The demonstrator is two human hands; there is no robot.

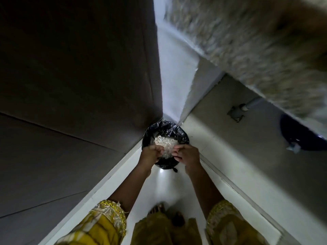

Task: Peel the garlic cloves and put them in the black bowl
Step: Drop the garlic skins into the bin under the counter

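This is looking like a home kitchen: a speckled stone counter (247, 41) is jutting out at the right, a drain pipe (253, 103) is running beneath it, and a bin lined with a black bag (164, 126) is standing on the white floor (168, 188) in the corner

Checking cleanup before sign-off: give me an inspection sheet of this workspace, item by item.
Surface: white floor, glossy.
Job's things: pale peels heaped over the black-lined bin; no bowl or cloves seen.
Clutter: dark blue object under the counter, unclear what.
Hands: left hand and right hand grip the heap's edges.
Cables: nothing seen.
Surroundings: dark panel left, speckled counter right, pipe beneath it.
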